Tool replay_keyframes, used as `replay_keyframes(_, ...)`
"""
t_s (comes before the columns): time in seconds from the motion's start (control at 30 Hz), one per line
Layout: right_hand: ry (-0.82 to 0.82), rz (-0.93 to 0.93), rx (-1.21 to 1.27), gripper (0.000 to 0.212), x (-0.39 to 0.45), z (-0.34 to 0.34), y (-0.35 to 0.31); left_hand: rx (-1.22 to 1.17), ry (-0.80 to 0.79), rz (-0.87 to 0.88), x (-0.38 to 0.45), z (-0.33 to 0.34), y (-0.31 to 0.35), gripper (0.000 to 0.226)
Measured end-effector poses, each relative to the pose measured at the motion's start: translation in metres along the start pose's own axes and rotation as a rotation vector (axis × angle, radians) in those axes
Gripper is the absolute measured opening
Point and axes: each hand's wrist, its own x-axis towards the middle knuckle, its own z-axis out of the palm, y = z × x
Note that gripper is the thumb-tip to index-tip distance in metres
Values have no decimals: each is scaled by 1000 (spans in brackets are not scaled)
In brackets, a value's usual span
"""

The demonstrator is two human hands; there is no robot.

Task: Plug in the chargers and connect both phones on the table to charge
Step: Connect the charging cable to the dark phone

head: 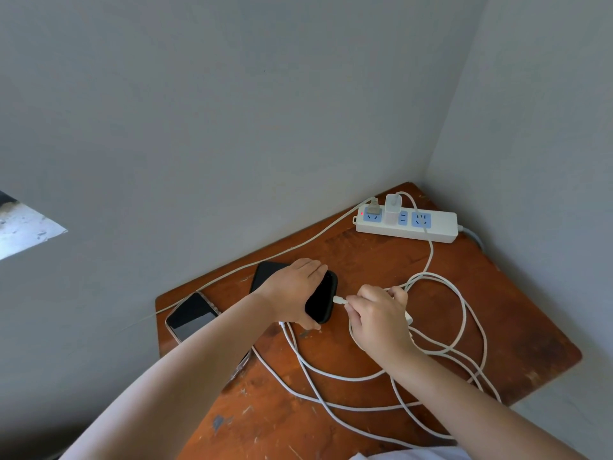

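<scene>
Black phone (322, 298): we see it near the middle of the wooden table (365, 423), one long edge lifted.
Left hand (295, 288): we see it wrapped around the black phone, holding it firmly.
Right hand (378, 318): we see its fingers pinched tight on the white cable plug (340, 300), whose tip touches the phone's end.
Second phone (191, 316): we find it flat at the table's left edge, screen up.
Charger (393, 207): we see it seated in the power strip (407, 222) at the far corner.
White cables (441, 330): we see them looped loosely over the table, right of the hands.
</scene>
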Motion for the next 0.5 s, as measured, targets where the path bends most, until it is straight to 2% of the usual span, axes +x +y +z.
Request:
replay_keyframes(0.27,-52,-128,7,20,2,-1,11,16,29,33,-4,7,-1,93)
replay_keyframes(0.5,1,-32,26,22,-9,6,0,12,40,35,-5,10,-2,93)
